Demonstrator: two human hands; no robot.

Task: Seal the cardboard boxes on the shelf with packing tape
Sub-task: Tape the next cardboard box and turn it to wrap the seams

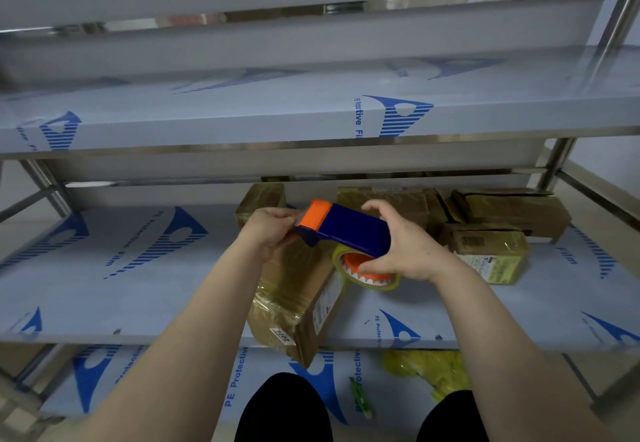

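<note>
**Tape dispenser held over box on shelf**

The right hand [401, 244] grips the blue tape dispenser [349, 228], fingers curled over its body. The left hand [268, 230] pinches the tape end by its orange head, above a cardboard box [298, 303] at the shelf [138, 289] edge.

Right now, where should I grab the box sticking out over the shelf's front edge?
Probably its near end, from the front: the box lies skewed, that corner overhanging the shelf, with both side faces exposed there; the far end is hidden by the tape dispenser.
</note>
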